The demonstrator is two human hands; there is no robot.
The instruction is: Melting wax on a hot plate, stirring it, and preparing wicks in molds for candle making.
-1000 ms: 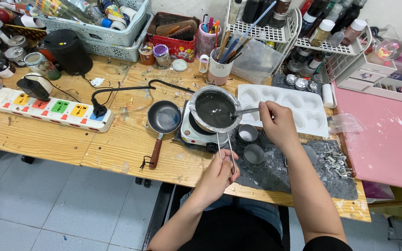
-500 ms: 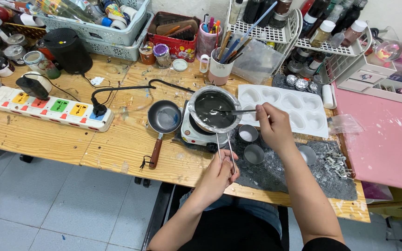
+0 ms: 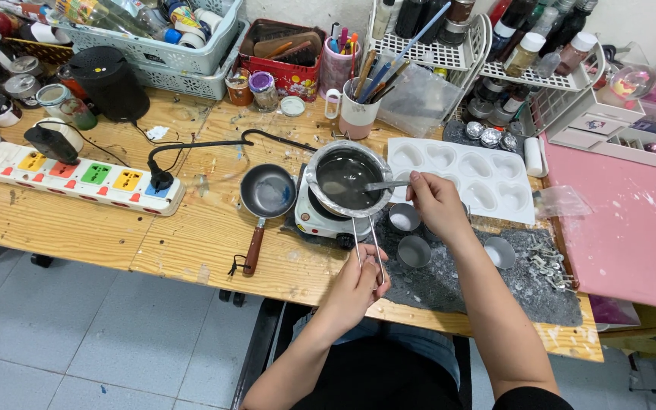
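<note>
A round metal melting pot point(image 3: 345, 178), its rim crinkled and its contents a dark grey liquid, sits on a small white hotplate point(image 3: 320, 219) near the middle of a scuffed wooden worktop point(image 3: 77, 228). The left hand point(image 3: 358, 285) has its grip closed around the pot's two thin wire handles point(image 3: 368, 241), near the worktop's front edge. The right hand point(image 3: 436, 203) pinches a slim metal spoon point(image 3: 383, 184), bowl end over the liquid. Beside it lies a white mould tray point(image 3: 468, 178) with smooth heart-shaped hollows, and small round metal cups point(image 3: 414, 250) stand on a speckled grey mat point(image 3: 495, 285). Since half a second ago the right hand has slid left and the spoon has drawn back toward the pot's right rim (the left hand has not budged). A small dark frying pan point(image 3: 267, 191) and a multicoloured power strip point(image 3: 81, 177) lie to the left; pale floor tiles point(image 3: 100, 334) show below.
</note>
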